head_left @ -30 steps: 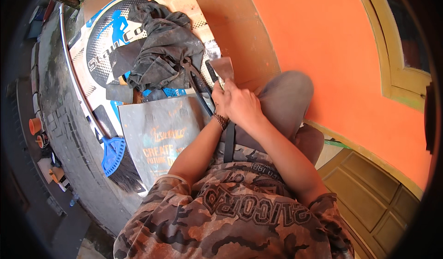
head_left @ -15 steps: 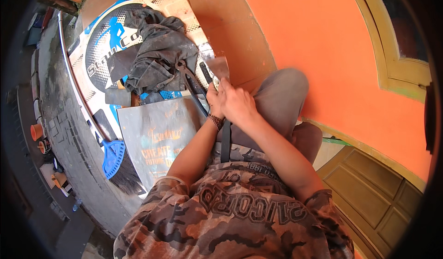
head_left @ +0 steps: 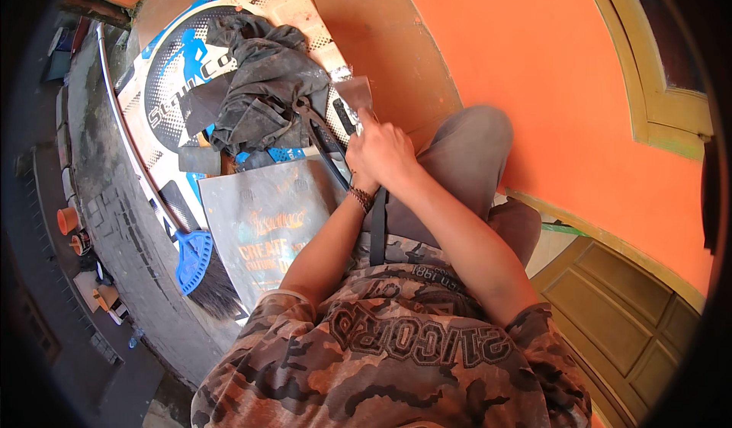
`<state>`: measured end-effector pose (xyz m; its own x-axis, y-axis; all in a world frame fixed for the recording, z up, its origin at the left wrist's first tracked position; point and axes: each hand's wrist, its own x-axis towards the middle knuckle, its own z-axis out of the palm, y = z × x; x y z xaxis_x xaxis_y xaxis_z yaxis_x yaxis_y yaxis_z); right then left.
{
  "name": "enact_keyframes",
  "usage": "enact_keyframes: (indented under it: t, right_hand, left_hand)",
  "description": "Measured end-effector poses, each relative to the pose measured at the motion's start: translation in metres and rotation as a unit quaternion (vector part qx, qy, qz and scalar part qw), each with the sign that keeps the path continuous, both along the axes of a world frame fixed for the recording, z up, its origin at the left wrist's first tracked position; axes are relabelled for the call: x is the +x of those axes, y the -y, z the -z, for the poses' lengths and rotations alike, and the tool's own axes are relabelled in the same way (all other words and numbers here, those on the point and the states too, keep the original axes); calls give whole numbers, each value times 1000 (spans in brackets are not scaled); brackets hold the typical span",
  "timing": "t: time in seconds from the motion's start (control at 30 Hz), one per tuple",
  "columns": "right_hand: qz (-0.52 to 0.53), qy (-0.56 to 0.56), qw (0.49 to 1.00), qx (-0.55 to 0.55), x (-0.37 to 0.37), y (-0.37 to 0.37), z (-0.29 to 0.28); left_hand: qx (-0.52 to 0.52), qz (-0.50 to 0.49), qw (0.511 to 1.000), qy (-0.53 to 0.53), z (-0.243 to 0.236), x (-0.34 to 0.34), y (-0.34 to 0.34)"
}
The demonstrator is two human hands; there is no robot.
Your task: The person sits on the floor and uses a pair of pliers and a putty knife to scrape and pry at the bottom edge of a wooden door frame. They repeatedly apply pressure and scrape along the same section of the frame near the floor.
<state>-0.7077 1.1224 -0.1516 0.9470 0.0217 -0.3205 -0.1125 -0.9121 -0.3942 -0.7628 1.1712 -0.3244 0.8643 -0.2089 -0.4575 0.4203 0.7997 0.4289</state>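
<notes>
A scraper (head_left: pixel 353 92) with a wide flat metal blade points away from me, its handle lost inside my clasped hands. My right hand (head_left: pixel 390 153) is closed round it, lying over my left hand (head_left: pixel 361 167). The left fingers are closed too, tucked partly under the right, so what they grip is hidden. Just left of my hands rest pincers (head_left: pixel 324 140) with dark handles, jaws against a crumpled dark cloth (head_left: pixel 263 85). Below the cloth lies a grey bag (head_left: pixel 255 214) with faded print, near my left forearm.
A printed white-and-blue board (head_left: pixel 164 96) lies under the cloth and tools. A dark flat blade-like piece (head_left: pixel 200 159) sits beside the cloth. At the left stands a blue-headed broom (head_left: pixel 194 260) with a long pale handle. An orange wall (head_left: pixel 534 54) rises at right, beyond my knee (head_left: pixel 476 146).
My right hand has closed further over the left, and the scraper blade has shifted slightly toward the upper left. The pincers, cloth and bag stay in place.
</notes>
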Motion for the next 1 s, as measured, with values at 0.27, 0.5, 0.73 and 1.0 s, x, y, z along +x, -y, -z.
enact_keyframes:
  t: [0.27, 0.5, 0.73, 1.0]
  right_hand:
    - [-26, -18, 999, -26, -8, 6, 15]
    - [-24, -61, 998, -8, -33, -4, -10]
    - [5, 19, 1000, -9, -41, -6, 10]
    - [6, 37, 999, 25, -36, -1, 10]
  left_hand:
    - [348, 42, 923, 158, -48, 14, 4]
    - [45, 16, 998, 30, -10, 17, 4]
    - [-158, 49, 985, 54, 16, 8, -5]
    - [342, 38, 937, 58, -6, 12, 5]
